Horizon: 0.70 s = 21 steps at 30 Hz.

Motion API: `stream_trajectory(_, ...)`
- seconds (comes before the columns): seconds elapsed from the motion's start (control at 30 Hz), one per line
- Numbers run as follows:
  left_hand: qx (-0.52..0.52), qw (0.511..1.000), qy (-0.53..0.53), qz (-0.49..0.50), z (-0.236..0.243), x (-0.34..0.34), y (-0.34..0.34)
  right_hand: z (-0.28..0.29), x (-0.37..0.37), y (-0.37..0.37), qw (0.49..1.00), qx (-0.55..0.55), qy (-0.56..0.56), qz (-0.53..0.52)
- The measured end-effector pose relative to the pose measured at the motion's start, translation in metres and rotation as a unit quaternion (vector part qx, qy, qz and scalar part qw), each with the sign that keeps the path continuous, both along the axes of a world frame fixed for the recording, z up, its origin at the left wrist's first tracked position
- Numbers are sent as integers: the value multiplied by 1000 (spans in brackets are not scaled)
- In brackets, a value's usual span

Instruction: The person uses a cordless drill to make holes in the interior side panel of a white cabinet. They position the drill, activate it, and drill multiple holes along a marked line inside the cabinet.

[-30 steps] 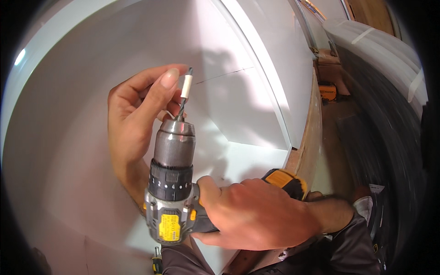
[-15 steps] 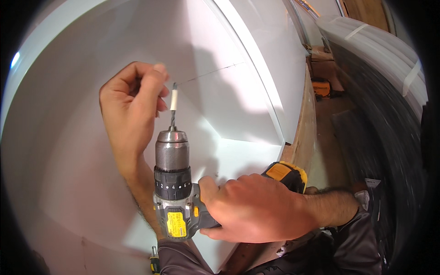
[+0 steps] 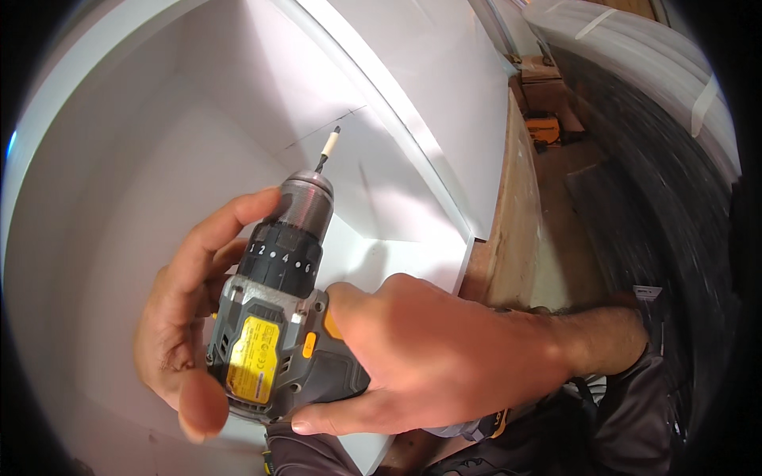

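Drill (image 3: 278, 293) lies along the left fingers (image 3: 218, 228), gripped in the right hand (image 3: 444, 349).

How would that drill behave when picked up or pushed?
The drill is likely rigid and fairly heavy, given its metallic-looking chuck. That chuck's round shape might let it rock if pushed. The slim bit could snap under sideways force.

Narrow strip of brownish floor (image 3: 557, 186), orange-and-black object (image 3: 543, 129) resting on its far end

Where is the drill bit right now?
In the head view's upper half, left of centre, the drill bit juts from the chuck beyond the left hand.
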<state>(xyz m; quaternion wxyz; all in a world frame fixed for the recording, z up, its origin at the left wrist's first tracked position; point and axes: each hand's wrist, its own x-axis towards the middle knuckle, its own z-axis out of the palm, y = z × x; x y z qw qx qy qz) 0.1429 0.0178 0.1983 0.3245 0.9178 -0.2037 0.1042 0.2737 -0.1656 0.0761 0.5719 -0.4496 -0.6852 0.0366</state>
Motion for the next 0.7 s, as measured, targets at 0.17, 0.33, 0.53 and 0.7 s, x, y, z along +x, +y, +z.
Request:
stream_trajectory(0.17, 82, 972, -87, -203, -22, 40, 44, 0, 5, -9, 999, -13, -1, -46)
stream_trajectory(0.33, 71, 988, 68, -117, 13, 19, 21, 21, 12, -18, 987, -138, 72, 25)
stream_trajectory(0.53, 29, 989, 101, -104, 16, 16, 28, 15, 13, -9, 996, -61, 44, 37)
stream_trajectory(0.7, -8, 991, 107, -84, 14, 12, 30, 10, 13, -2, 999, -18, 31, 37)
